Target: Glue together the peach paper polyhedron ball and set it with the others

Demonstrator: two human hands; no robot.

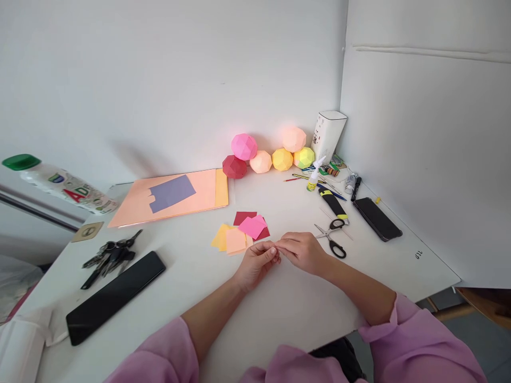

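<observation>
My left hand (256, 266) and my right hand (304, 252) meet at the fingertips above the white table. Both are closed in a pinch, and whatever lies between the fingers is hidden or too small to make out. Just beyond my left hand lies a loose pile of paper squares: pink paper (253, 227), dark red paper (241, 217), peach paper (235, 240) and yellow paper (220, 237). Scissors (334, 234) with black handles lie spread to the right of my right hand.
Faceted paper balls (244, 147) stand along the back wall. A glue bottle (312, 181), a utility knife (332, 203) and a phone (377, 219) are at right. Peach sheets (131, 202), keys (112, 258), a long black phone (115, 298) and a spray can (64, 186) occupy the left.
</observation>
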